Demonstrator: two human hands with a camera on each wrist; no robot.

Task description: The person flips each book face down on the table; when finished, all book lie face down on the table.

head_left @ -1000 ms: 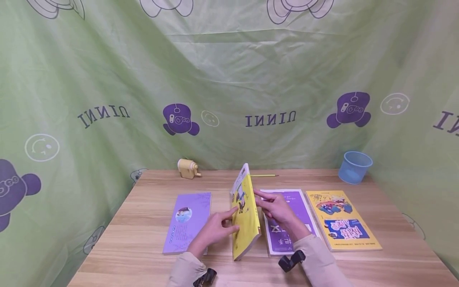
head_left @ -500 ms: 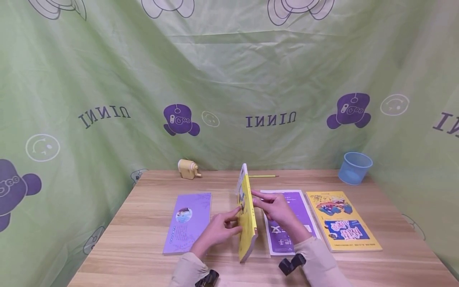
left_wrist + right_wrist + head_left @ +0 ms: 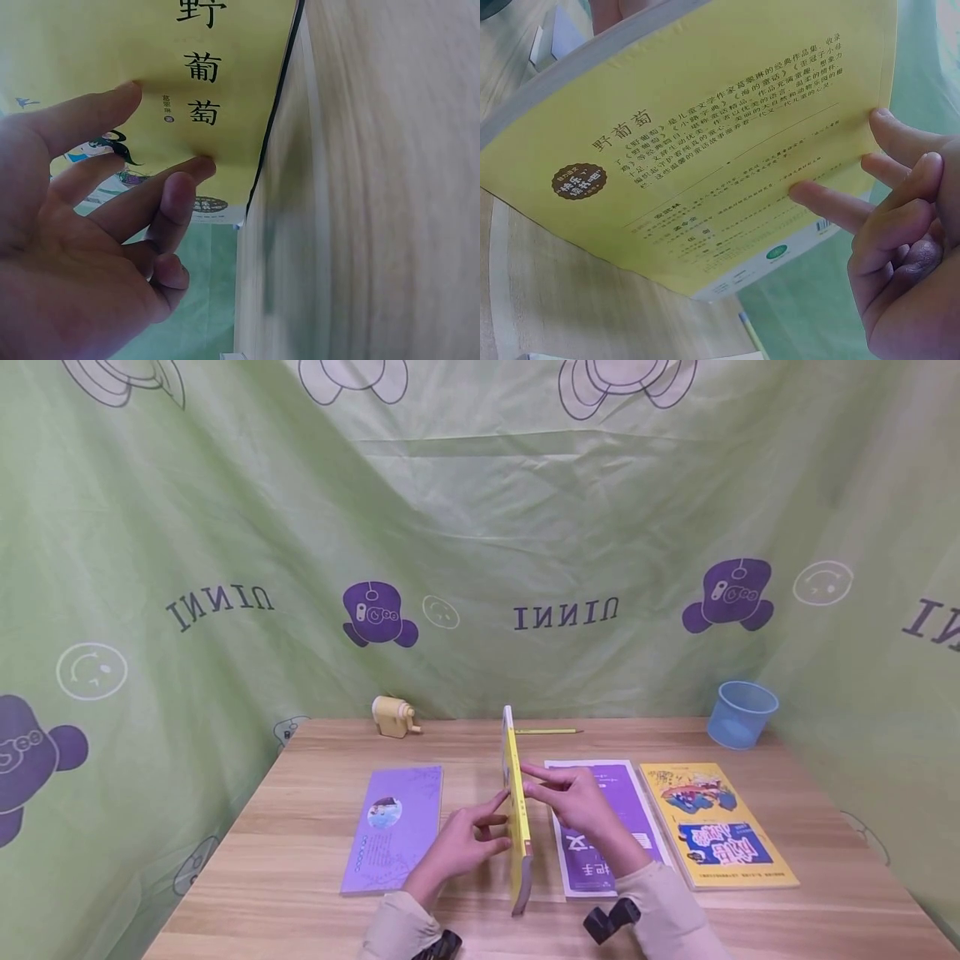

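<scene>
Yellow bk point(image 3: 519, 814) upright; blurb point(image 3: 735, 105) R-wrist view only

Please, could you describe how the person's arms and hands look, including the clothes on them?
The left hand and right hand are bare, without gloves. The left sleeve and right sleeve are pale beige. A small, blocky black device sits near each wrist: the left device is cut off by the frame edge, the right device shows more fully.
</scene>
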